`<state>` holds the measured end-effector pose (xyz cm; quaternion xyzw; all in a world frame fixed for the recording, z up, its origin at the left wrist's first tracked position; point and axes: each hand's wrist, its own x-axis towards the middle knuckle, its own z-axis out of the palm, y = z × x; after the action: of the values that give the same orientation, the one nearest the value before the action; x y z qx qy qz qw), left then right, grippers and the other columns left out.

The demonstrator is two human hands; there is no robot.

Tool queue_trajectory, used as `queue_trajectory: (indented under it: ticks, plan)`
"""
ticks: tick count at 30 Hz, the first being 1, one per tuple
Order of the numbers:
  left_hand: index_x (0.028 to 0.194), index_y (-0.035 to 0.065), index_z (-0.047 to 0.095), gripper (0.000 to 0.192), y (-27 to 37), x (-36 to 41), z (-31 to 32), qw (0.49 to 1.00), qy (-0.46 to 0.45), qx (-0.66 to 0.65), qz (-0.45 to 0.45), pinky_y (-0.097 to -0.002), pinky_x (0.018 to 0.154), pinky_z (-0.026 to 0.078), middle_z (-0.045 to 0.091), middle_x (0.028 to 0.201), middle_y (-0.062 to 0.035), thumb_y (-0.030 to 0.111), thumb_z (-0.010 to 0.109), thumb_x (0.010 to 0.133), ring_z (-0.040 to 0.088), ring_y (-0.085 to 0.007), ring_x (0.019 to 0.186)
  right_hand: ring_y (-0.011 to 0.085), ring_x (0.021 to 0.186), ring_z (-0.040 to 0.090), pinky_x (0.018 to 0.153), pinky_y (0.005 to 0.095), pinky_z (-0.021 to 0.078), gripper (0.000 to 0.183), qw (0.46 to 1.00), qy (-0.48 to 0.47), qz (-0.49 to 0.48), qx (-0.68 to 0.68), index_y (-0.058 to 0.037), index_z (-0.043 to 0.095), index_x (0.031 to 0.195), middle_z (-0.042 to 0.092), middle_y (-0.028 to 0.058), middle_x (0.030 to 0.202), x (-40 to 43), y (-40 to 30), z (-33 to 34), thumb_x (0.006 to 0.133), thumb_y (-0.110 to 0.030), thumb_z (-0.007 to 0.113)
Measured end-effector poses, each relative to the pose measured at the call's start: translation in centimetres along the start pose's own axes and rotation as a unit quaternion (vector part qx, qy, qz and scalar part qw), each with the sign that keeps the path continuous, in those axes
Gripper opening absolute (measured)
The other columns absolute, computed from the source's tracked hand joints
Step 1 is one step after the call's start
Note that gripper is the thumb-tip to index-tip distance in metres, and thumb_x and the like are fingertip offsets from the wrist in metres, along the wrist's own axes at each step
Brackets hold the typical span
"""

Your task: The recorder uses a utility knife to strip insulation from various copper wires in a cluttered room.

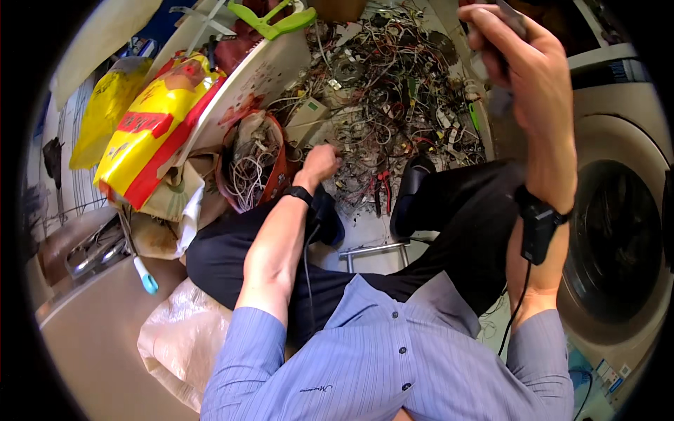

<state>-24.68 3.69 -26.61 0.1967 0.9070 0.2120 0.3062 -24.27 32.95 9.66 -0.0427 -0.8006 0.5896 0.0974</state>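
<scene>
Before me a tangled heap of wires and cable scraps (pixel 379 105) is spread over the floor. My left hand (pixel 321 164) is low at the heap's near left edge, fingers curled, beside a reddish bucket (pixel 280 152) of white cables (pixel 247 181). Whether it pinches anything is hidden. Raised at the upper right, my right hand (pixel 532 73) is closed around a dark grey object (pixel 509 18), blurred and partly covered by the fingers. Red-handled pliers (pixel 386 184) lie on the floor between my shoes. A cream plastic box (pixel 308 118) rests beside the bucket.
A front-loading washing machine (pixel 613 237) stands close on the right. To the left are a yellow and red bag (pixel 152 137), a white tub wall (pixel 231 100) and a woven sack (pixel 181 331). A metal bar frame (pixel 374 249) sits between my legs. Cords hang from both wrist straps.
</scene>
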Motion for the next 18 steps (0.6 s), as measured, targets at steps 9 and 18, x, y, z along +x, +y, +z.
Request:
queue_trajectory:
  ticks: [9, 18]
  plan:
    - [0.096, 0.0033, 0.074, 0.025, 1.8, 4.8, 8.3, 0.996, 0.062, -0.066, -0.003, -0.0574, 0.082, 0.055, 0.072, 0.094, -0.0261, 0.024, 0.061, 0.089, 0.069, -0.0478, 0.089, 0.0, 0.059, 0.044, 0.052, 0.0188, 0.029, 0.019, 0.997, 0.009, 0.065, -0.033, -0.0031, 0.077, 0.107, 0.062, -0.0039, 0.076, 2.6, 8.0, 0.4, 0.1, -0.019, 0.069]
    - [0.095, -0.0043, 0.073, 0.036, 4.9, 7.5, 11.0, 0.979, 0.079, -0.083, -0.171, -0.0561, 0.083, 0.057, 0.072, 0.095, -0.0311, 0.031, 0.069, 0.087, 0.07, -0.0501, 0.091, -0.0008, 0.063, 0.044, 0.055, 0.0178, 0.0299, 0.017, 0.99, 0.027, 0.075, -0.115, -0.0018, 0.076, 0.11, 0.062, -0.0048, 0.078, 2.2, 8.4, 0.3, 0.1, -0.014, 0.069]
